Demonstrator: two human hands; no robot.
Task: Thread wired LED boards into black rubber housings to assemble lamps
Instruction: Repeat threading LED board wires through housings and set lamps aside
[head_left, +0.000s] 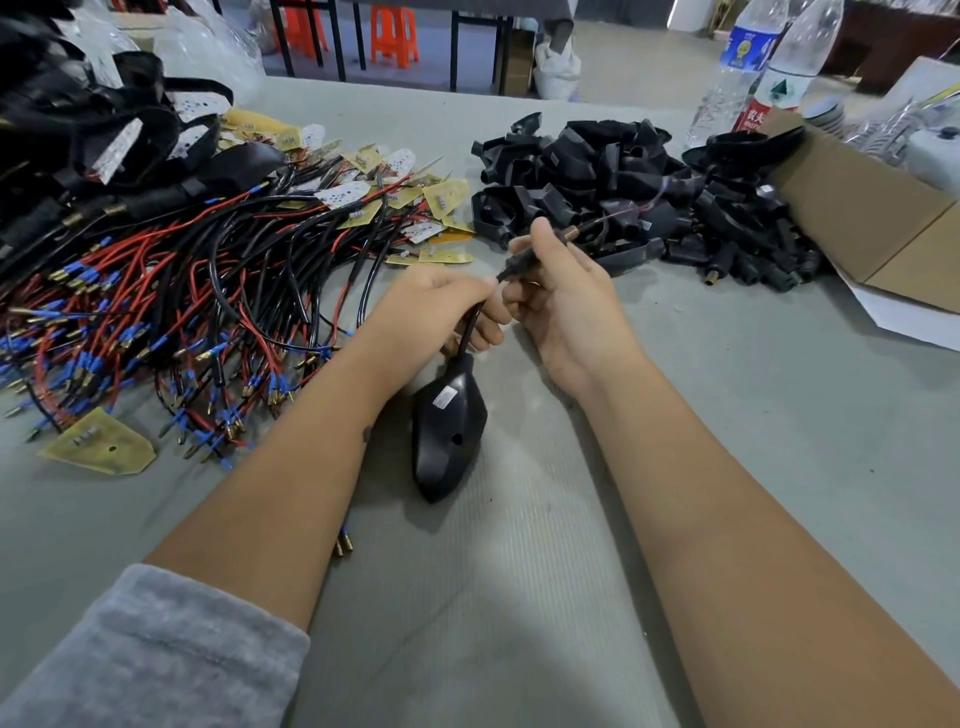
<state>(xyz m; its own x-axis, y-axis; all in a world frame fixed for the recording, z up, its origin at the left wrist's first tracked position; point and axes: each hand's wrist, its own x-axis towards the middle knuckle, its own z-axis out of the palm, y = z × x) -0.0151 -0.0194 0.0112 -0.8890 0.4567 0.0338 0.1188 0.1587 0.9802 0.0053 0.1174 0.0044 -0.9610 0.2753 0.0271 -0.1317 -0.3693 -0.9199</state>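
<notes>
A black rubber housing (448, 431) hangs point-down over the grey table, its narrow stem running up between my hands. My left hand (439, 306) pinches the stem just above the housing body. My right hand (553, 291) grips the stem's upper end, where a brass-tipped wire (584, 232) sticks out past the thumb. Two brass terminals (344, 544) show under my left forearm. A pile of wired LED boards (208, 270) with red and black leads lies to the left. Empty black housings (623, 192) are heaped beyond my hands.
Assembled lamps (93, 140) are stacked at the far left. One loose yellow board (98, 444) lies near the left forearm. A cardboard box (872, 218) and two plastic bottles (763, 67) stand at the right. Orange stools (395, 34) are beyond the table.
</notes>
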